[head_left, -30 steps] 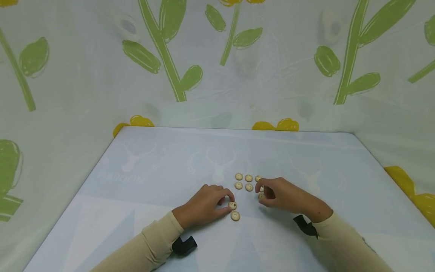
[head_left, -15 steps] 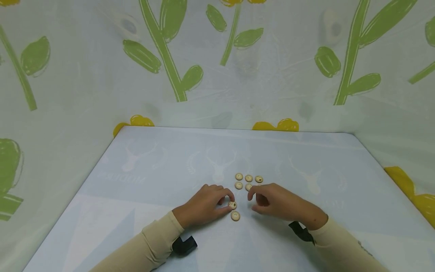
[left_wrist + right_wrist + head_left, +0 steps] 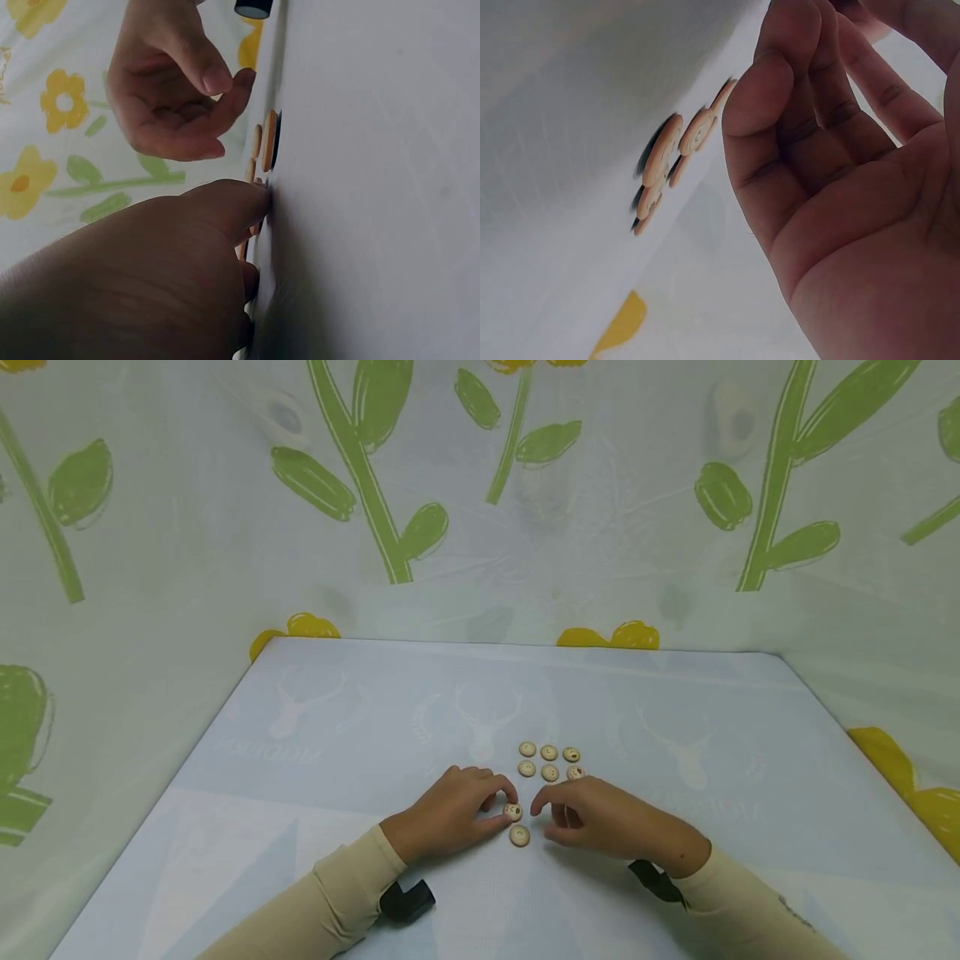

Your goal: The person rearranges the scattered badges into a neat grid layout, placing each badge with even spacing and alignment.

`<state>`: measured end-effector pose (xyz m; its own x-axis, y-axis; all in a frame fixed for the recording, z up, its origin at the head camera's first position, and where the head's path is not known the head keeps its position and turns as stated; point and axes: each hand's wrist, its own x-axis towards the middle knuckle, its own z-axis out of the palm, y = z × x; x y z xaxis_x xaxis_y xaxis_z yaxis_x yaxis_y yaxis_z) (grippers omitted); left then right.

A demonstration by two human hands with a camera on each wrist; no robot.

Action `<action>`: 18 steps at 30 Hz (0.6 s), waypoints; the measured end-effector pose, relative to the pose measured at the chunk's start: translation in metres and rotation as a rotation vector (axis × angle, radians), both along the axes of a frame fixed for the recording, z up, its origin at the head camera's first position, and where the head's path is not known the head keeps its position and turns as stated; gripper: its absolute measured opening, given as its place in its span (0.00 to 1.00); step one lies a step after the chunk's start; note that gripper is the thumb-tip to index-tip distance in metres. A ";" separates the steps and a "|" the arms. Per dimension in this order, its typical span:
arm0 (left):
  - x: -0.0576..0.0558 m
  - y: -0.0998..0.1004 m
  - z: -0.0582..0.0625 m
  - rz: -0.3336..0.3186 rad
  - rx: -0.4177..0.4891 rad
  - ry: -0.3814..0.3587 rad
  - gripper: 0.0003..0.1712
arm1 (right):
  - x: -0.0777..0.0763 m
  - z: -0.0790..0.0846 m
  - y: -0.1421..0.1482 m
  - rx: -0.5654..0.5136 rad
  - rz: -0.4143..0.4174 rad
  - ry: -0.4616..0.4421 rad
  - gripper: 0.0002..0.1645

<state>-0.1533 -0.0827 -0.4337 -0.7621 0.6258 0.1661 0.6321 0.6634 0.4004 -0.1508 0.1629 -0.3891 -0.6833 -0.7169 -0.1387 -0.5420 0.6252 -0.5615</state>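
In the head view my left hand rests on the table and pinches the edges of a light wooden disc between thumb and index finger. The disc is button-like, with small dark marks. Just in front of it, toward me, lies another wooden disc. My right hand is to the right of both discs, fingers loosely curved and thumb apart, with nothing held. In the right wrist view the palm of my right hand shows beside several flat discs. My left hand hides part of the discs in the left wrist view.
Beyond the hands, several more wooden discs lie in two short rows, the nearest right one partly beside my right hand. They lie on a pale blue-white table. A curtain with green plants hangs behind the table.
My right hand has moved left and toward me, away from the rows, uncovering discs at their right end. My left hand and its disc have stayed in place.
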 end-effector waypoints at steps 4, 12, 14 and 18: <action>0.000 0.000 0.000 0.002 -0.008 -0.005 0.11 | 0.001 -0.001 -0.003 0.021 0.013 -0.020 0.15; 0.000 0.000 0.001 -0.008 -0.012 0.006 0.12 | 0.004 -0.003 -0.007 0.043 0.035 0.000 0.16; 0.001 0.000 0.001 -0.007 -0.013 0.010 0.12 | 0.005 -0.004 -0.008 0.041 0.040 -0.002 0.17; 0.001 0.000 0.000 -0.010 -0.012 0.015 0.12 | 0.006 -0.006 -0.010 0.035 0.050 -0.010 0.19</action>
